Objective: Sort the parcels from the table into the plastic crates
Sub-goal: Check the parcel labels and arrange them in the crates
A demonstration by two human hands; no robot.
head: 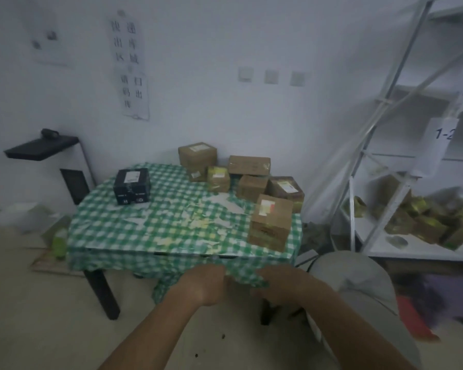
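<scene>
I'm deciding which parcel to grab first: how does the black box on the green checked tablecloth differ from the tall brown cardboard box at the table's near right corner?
The black box is dark and glossy with white print on its front; the tall brown cardboard box is plain kraft with tape. The black box sits alone on the table's left; the brown box stands at the right, in front of a cluster of other cardboard parcels. The brown box looks taller. Both carry a pale label on top.

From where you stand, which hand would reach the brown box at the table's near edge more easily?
Probably the right hand. The brown box sits at the table's near right corner, above that hand. The left hand would have to cross over. Both hands are low at the tablecloth edge.
</scene>
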